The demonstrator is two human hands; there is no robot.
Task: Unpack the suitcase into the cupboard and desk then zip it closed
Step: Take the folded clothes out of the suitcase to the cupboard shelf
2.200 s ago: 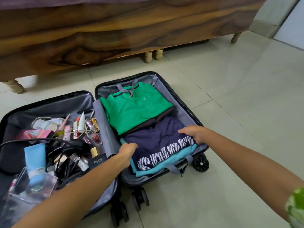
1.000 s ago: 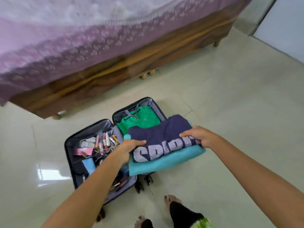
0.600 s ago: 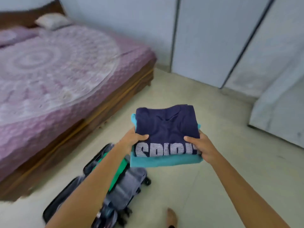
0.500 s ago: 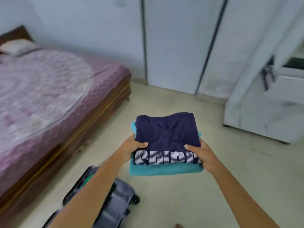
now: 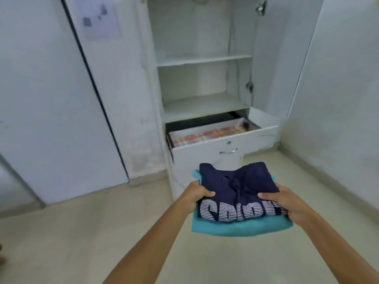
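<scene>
I hold a stack of folded clothes in front of me: a navy T-shirt (image 5: 235, 185) with white striped letters on top of a teal garment (image 5: 235, 227). My left hand (image 5: 195, 194) grips the stack's left edge and my right hand (image 5: 287, 203) grips its right edge. Straight ahead stands the white cupboard (image 5: 203, 60), open, with bare shelves. Below the shelves a drawer (image 5: 223, 144) is pulled out, with a patterned lining or cloth showing inside. The suitcase is out of view.
The cupboard's right door (image 5: 281, 58) is swung open beside a white wall. To the left are closed white wardrobe doors (image 5: 51, 99) with a dark gap between them. Pale tiled floor (image 5: 82, 232) lies between me and the cupboard.
I lifted the clothes stack out of the suitcase, stood up and turned right, away from the bed. The open cupboard and its drawer have come into view ahead; the suitcase has dropped out of sight.
</scene>
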